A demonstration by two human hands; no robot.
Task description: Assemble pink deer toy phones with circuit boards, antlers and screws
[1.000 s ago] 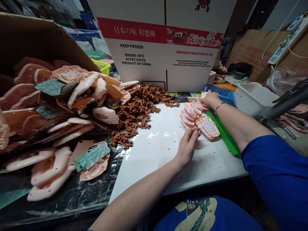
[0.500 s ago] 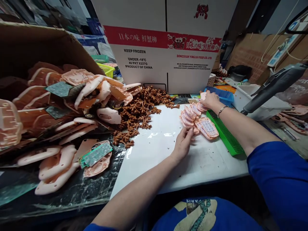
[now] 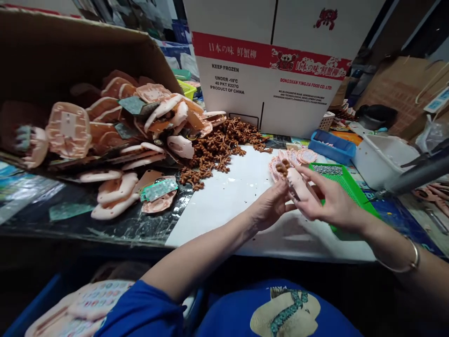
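Head | left hand (image 3: 270, 206), right hand (image 3: 329, 199): grip clasping smooth, rounded pink plastic shell (image 3: 300, 187) | knobbly brown piece (image 3: 282, 167) at its end

Smooth pink plastic casing (image 3: 299, 185), shiny metal bracelet (image 3: 416, 256)

The white carton (image 3: 280, 112) reads "KEEP FROZEN", "UNDER -18°C", "40 PKT X227G", "PRODUCT OF CHINA" and "DONGSHAN YINGJIA FOOD CO. LTD."; its red band (image 3: 263, 54) bears "日本の味 鲜蟹柳" twice.

Left hand (image 3: 271, 207), right hand (image 3: 329, 200), both curled
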